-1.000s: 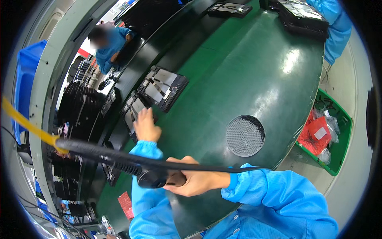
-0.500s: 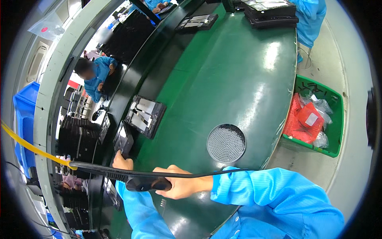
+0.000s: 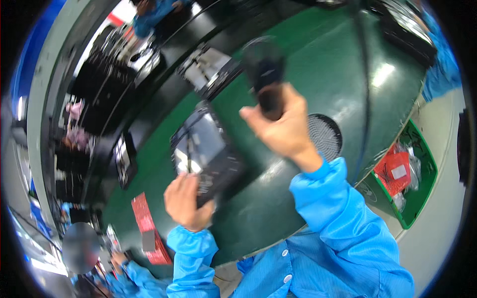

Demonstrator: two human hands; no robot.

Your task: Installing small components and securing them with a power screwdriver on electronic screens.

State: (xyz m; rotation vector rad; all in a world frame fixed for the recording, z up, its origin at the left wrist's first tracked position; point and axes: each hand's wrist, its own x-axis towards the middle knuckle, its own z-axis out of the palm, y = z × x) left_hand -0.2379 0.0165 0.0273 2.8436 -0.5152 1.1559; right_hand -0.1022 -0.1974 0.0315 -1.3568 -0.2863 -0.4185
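My left hand [image 3: 186,202] grips the near edge of a black tray [image 3: 222,175], which sits slightly tilted at the middle of the green table. A grey, glossy panel [image 3: 201,141] lies in that tray, with dark strips across it. Raised to the right of the tray, my right hand [image 3: 287,130] is closed round the handle of a black handheld tool [image 3: 267,69]. Its wide round end points away from me, smeared by motion, so its exact kind is unclear. Behind my right wrist lies a round, black-rimmed dish with a grey studded surface [image 3: 324,138].
Another black tray with pale parts [image 3: 211,69] stands on the far ledge. Red bubble-wrap pouches [image 3: 144,213] lie at left, near a co-worker's hand [image 3: 118,260]. A green bin [image 3: 422,196] holds red and clear packaging at right. A dark cable [image 3: 365,94] crosses the table.
My left hand has brought the black tray from the left ledge onto the table. My right hand has lifted the tool and turned it away from me. The view has shifted.
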